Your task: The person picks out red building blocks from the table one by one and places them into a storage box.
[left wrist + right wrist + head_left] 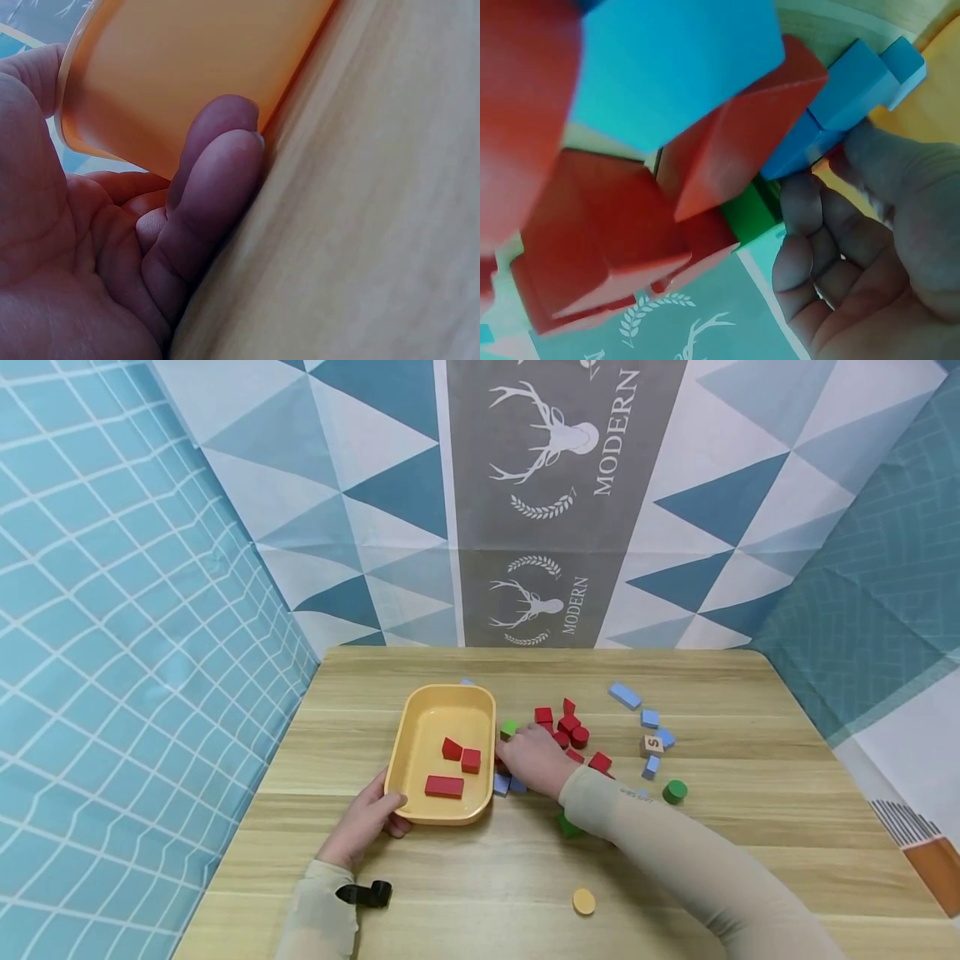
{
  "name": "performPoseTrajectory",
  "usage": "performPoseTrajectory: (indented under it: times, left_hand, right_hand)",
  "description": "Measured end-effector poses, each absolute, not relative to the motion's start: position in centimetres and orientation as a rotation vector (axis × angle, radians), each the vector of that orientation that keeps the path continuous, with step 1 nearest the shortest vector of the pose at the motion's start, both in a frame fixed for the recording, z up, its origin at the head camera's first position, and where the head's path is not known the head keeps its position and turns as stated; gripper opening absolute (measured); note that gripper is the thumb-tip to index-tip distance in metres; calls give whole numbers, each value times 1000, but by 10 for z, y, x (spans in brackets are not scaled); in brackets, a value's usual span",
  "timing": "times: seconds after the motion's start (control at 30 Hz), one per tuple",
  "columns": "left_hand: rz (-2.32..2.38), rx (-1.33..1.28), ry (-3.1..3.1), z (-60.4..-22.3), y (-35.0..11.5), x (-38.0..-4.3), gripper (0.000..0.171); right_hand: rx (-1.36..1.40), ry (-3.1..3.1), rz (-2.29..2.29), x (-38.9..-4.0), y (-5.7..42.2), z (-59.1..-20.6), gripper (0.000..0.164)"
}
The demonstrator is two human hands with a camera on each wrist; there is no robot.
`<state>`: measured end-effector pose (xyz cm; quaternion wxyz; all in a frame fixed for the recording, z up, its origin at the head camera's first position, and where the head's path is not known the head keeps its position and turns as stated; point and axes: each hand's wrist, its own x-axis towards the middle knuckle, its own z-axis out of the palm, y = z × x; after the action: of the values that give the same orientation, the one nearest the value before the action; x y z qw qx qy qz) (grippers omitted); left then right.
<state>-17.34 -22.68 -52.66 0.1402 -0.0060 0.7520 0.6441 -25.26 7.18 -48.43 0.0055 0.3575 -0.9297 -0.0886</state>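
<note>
the left hand (366, 823) holds the near left corner of a yellow tray (433, 727), its thumb over the rim and its fingers curled against the outer wall, so that grip is closed on the tray. the tray stands on the wooden bench (480, 885) and carries a red wedge (451, 749), a red cube (470, 761) and a long red block (444, 787), the wedge and cube side by side. just beside the tray's right side, the right hand (536, 756) reaches down among loose blocks; its grip is bent in, thumb and forefinger pinching a red piece (834, 156) that is mostly hidden. blue blocks (501, 785) lie close by it, and a light green block (510, 729) sits at its far side. past the hand, red blocks (568, 724) form a loose heap. farther right are a long blue block (624, 695), a letter block (652, 746) marked s and a green cylinder (675, 792). a dark green block (569, 827) shows beside the right sleeve (675, 847), with a yellow disc (583, 902) nearer the person.
</note>
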Motion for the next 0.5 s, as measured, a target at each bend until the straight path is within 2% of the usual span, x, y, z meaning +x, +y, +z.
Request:
performPoseTrajectory:
  times: [0.13, 0.3, 0.4, 0.5]
  left_hand:
    - [1862, -20, 2184, -527, -227, -173, 53]
    - [1861, -20, 2181, -528, -227, -174, 57]
    - [1869, -24, 2176, -529, -227, -174, 58]
    - [1868, -17, 2179, -529, -227, -174, 58]
  right_hand:
    - [1081, -2913, -226, -253, 71, -484, 20]
    - [921, -2840, -25, -257, 76, -467, 10]
    - [779, -2697, 93, -258, 76, -446, 10]
    - [781, -2603, 253, -253, 66, -433, 6]
